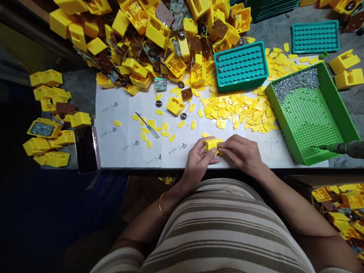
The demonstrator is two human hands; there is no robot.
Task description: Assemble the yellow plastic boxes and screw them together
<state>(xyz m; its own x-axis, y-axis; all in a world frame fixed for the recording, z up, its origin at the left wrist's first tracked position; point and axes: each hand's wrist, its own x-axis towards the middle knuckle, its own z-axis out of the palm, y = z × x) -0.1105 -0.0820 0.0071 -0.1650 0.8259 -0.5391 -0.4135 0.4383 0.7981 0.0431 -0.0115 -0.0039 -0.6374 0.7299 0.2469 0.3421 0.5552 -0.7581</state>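
Near the table's front edge, my left hand (199,154) is wrapped round a small yellow plastic housing (212,144) with a patch of small holes on its face. My right hand (241,153) is closed in a pinch at the housing's right side; whatever its fingertips hold there, if anything, is hidden. Just beyond the hands lie many small flat yellow plastic pieces (241,112), with one loose piece (205,135) close to my left fingers. A small screwdriver (148,126) rests on the white paper (119,151) to the left.
A heap of yellow housings (133,76) with wires fills the back. A teal ridged tray (241,68) stands before me. Right of it is a green bin (318,125) holding screws (298,83), with a power driver (352,148) over it. A phone (87,149) lies left.
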